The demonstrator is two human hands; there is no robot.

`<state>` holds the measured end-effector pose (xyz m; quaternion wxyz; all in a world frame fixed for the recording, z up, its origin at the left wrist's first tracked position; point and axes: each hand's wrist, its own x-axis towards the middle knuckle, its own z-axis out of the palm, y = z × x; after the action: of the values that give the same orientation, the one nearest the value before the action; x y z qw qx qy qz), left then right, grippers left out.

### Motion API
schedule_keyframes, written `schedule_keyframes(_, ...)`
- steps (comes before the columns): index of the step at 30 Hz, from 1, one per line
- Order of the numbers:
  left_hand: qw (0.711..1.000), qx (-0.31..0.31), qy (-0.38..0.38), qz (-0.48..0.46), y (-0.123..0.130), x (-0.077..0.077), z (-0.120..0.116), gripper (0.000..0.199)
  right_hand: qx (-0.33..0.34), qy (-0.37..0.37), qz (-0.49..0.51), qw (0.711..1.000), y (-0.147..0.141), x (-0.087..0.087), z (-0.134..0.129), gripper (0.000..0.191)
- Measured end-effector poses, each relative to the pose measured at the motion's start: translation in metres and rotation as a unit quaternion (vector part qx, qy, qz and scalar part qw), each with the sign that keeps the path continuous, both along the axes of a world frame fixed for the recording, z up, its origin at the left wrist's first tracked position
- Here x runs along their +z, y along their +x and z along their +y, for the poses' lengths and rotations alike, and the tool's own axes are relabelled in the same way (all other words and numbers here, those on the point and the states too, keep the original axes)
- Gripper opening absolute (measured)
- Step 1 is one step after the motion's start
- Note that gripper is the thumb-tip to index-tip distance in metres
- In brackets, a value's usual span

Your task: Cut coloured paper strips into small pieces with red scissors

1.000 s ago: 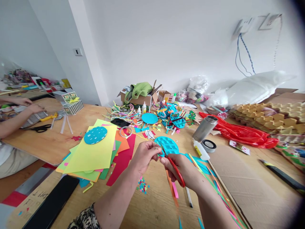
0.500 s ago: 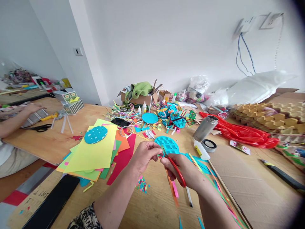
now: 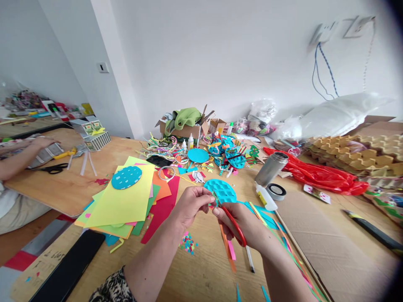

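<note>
My right hand (image 3: 234,222) is closed around red-handled scissors (image 3: 235,226), whose blades point up and left toward my other fingers. My left hand (image 3: 195,203) pinches something small, with bits of green and red showing at the fingertips; its shape is too small to make out. Just behind both hands lies a blue disc (image 3: 222,191) with a woven-looking surface. Small coloured paper dots (image 3: 188,243) are in a pile below my left hand. Orange and pink paper strips (image 3: 231,250) lie under my right hand, beside a pen (image 3: 250,261).
Stacked coloured paper (image 3: 121,205) and a black phone-like slab (image 3: 67,268) are on the left. On the right are a metal flask (image 3: 272,169), a glue bottle (image 3: 266,197), cardboard (image 3: 327,247) and a cutter (image 3: 373,230). Another person's arm (image 3: 23,157) rests at the far left.
The red scissor handles have shifted very slightly in my right hand. Both hands otherwise keep nearly the same place.
</note>
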<state>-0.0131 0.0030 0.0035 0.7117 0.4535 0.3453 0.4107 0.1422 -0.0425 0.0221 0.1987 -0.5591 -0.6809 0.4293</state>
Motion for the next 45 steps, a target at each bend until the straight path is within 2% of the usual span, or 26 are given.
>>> schedule_keyframes(11,1.000,0.019,0.005,0.015,-0.001,0.002,0.000,0.012,0.005,0.001,-0.019,1.000,0.001,0.002,0.000,0.050)
schedule_keyframes(18,1.000,-0.004,0.009,0.028,-0.004,0.002,0.002,0.012,0.014,-0.026,-0.006,1.000,0.002,0.002,-0.001,0.049)
schedule_keyframes(26,1.000,0.011,-0.013,-0.009,-0.003,0.003,0.003,0.035,0.013,-0.034,0.017,0.999,0.004,0.000,-0.001,0.049)
schedule_keyframes(29,1.000,-0.007,-0.011,-0.005,-0.005,0.002,0.004,0.043,0.009,-0.035,0.019,0.999,0.004,-0.002,0.000,0.050)
schedule_keyframes(33,0.998,-0.038,0.034,0.039,-0.008,0.000,0.003,0.032,0.000,-0.028,0.013,1.000,0.005,-0.003,0.000,0.049)
schedule_keyframes(38,0.999,-0.006,0.027,0.043,-0.009,0.001,0.004,0.019,-0.002,-0.034,0.014,0.999,0.005,-0.003,0.001,0.048)
schedule_keyframes(45,0.993,-0.004,0.081,0.081,-0.012,0.004,0.005,0.027,-0.003,-0.031,0.007,0.999,0.004,-0.005,0.000,0.049)
